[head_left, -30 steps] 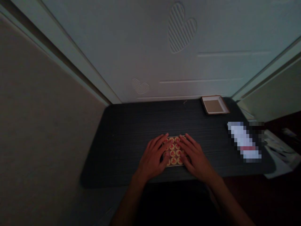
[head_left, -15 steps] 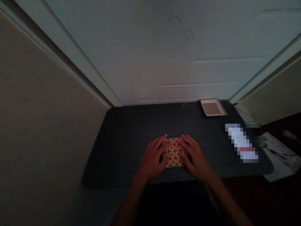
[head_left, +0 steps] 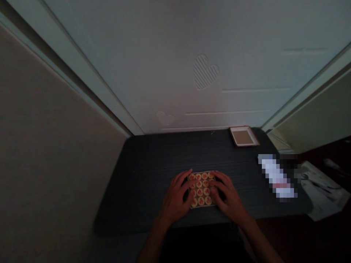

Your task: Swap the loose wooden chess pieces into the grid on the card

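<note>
A small tray [head_left: 201,206] packed with several round cream game pieces [head_left: 202,187] marked in red lies near the front middle of a dark table [head_left: 153,164]. My left hand [head_left: 175,197] rests against the tray's left side, fingers stretched out and touching the pieces. My right hand [head_left: 229,197] lies against its right side, fingers spread and flat on the pieces. Neither hand holds a piece that I can see.
An empty shallow box lid [head_left: 243,136] sits at the table's back right corner. A blurred white object [head_left: 276,177] lies at the right edge. Papers [head_left: 320,190] lie beyond the table on the right. A pale door with heart shapes [head_left: 205,71] stands behind.
The view has tilted upward, so the table and hands sit lower in the picture. Both hands stay at the tray's sides, drawn slightly closer to its edges.
</note>
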Demonstrator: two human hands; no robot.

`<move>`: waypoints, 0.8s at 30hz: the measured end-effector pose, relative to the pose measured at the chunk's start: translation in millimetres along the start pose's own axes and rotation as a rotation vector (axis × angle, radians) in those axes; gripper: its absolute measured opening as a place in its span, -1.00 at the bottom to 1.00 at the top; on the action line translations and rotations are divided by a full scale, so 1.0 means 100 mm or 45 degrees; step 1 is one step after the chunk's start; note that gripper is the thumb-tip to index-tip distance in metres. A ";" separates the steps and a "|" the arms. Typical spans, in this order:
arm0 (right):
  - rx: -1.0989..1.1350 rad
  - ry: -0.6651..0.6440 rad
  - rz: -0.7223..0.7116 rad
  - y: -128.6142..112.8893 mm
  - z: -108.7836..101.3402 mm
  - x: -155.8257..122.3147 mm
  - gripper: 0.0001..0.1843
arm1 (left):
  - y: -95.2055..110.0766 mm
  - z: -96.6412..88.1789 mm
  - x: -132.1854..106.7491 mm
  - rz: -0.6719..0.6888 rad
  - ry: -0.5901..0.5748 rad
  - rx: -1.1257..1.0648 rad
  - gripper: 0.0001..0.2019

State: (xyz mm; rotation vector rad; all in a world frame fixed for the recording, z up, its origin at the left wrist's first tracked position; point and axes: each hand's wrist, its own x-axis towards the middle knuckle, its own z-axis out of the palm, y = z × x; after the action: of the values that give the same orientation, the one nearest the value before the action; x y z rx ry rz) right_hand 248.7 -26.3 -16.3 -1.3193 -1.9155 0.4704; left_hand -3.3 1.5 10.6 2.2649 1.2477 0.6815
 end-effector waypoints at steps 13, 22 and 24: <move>-0.043 0.136 0.280 -0.03 -0.02 -0.10 -0.68 | -0.05 0.07 -0.20 -0.260 0.116 -0.115 -0.51; -0.212 -0.177 0.074 0.04 -0.12 -0.42 -0.19 | -0.10 0.10 -0.59 -0.106 -0.122 0.115 -0.23; -0.230 -0.178 0.055 0.06 -0.10 -0.42 -0.22 | -0.12 0.12 -0.59 -0.102 -0.112 0.145 -0.28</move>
State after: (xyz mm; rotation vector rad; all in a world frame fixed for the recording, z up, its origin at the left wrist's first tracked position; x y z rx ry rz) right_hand 267.3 -62.9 -29.1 -1.4800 -2.0885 0.4288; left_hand -30.7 -45.3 -17.1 2.2949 1.3576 0.4880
